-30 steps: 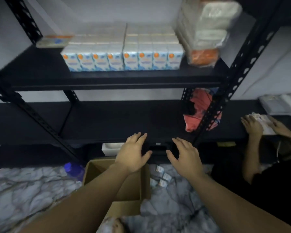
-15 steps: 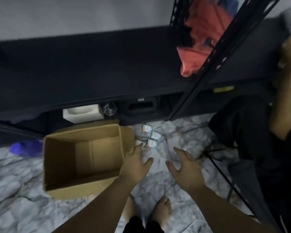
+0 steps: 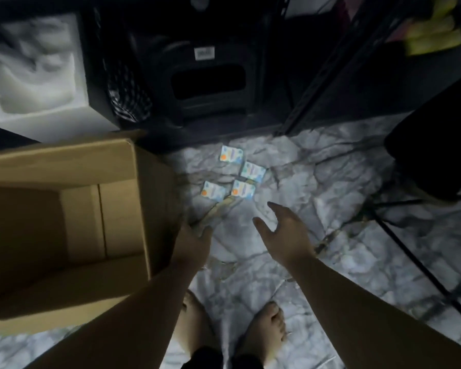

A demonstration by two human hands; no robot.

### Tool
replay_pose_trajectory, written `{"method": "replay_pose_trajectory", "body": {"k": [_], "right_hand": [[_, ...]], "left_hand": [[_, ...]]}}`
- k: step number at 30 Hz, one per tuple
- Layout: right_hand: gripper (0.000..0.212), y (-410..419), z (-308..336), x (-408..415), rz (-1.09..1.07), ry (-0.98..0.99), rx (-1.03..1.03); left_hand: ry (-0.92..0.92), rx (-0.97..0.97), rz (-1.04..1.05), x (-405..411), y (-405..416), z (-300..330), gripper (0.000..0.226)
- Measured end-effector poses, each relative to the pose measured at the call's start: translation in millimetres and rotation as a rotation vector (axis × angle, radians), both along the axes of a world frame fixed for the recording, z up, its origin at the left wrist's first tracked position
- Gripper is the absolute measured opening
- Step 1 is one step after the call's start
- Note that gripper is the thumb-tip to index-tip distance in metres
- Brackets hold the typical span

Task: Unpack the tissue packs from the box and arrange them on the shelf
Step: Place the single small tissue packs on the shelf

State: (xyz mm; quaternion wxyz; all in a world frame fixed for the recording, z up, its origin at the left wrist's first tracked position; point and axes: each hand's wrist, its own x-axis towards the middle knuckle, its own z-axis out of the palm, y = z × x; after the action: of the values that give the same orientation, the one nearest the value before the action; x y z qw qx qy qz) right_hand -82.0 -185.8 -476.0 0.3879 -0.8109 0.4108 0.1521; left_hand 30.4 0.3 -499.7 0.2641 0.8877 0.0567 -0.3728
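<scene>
We look down at four small tissue packs lying on the marble floor point(image 3: 343, 182), close together just beyond our hands: the farthest pack point(image 3: 231, 153), one to its right point(image 3: 252, 171), and a nearer pair, the left pack point(image 3: 212, 191) and the right pack point(image 3: 243, 189). None of them is touched.

Our left hand point(image 3: 190, 242) hangs beside the right wall of the cardboard box point(image 3: 141, 209), its fingers loosely spread and holding nothing; whether it touches the cardboard we cannot tell. Our right hand point(image 3: 284, 231) reaches forward above the floor with thumb and fingers relaxed and apart, empty, near the closest packs.

The box stands open at the left, its inside dark and, as far as we can see, holding no packs. Behind it sits a white foam block point(image 3: 35, 75). The lower part of the black shelf frame point(image 3: 317, 83) runs across the top of the view, with a dark plastic case point(image 3: 208, 83) under it. Our bare feet point(image 3: 266, 331) stand on the floor below.
</scene>
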Motion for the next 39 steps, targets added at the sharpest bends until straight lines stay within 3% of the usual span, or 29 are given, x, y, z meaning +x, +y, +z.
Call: {"method": "replay_pose_trajectory", "body": {"k": [6, 8, 10, 12, 15, 18, 21, 26, 31, 39], "right_hand": [[0.066, -7, -83, 27, 0.039, 0.029, -0.008], [0.065, -11, -112, 38, 0.055, 0.009, -0.028], [0.056, -14, -135, 50, 0.050, -0.020, -0.061], [0.053, -17, -154, 61, 0.069, -0.042, -0.108], [0.054, -16, -180, 69, 0.127, -0.038, -0.171], [0.055, -11, -201, 67, 0.106, -0.003, -0.219], [0.052, -5, -211, 61, -0.071, 0.005, -0.117], [0.030, 0, -178, 38, -0.383, 0.026, 0.070], [0.038, 11, -81, -2, -0.663, -0.020, 0.168], [0.028, 25, 169, -31, -0.616, -0.160, 0.277]], "left_hand": [[0.097, -0.032, 0.131, 27, -18, -82, 0.047], [0.066, -0.050, 0.116, 39, -26, -131, 0.062], [-0.050, -0.035, 0.115, 50, -21, -229, 0.088], [-0.129, 0.040, 0.112, 54, -27, -279, 0.094], [-0.221, 0.064, 0.054, 49, -61, -193, 0.098], [-0.291, 0.019, 0.018, 46, -64, -191, 0.095], [-0.270, -0.007, 0.057, 46, -56, -206, 0.074], [-0.146, -0.202, 0.110, 26, -61, -154, 0.041], [-0.049, -0.279, 0.063, -4, -47, -52, 0.037], [0.086, -0.376, 0.087, -19, -3, 191, 0.035]]}}
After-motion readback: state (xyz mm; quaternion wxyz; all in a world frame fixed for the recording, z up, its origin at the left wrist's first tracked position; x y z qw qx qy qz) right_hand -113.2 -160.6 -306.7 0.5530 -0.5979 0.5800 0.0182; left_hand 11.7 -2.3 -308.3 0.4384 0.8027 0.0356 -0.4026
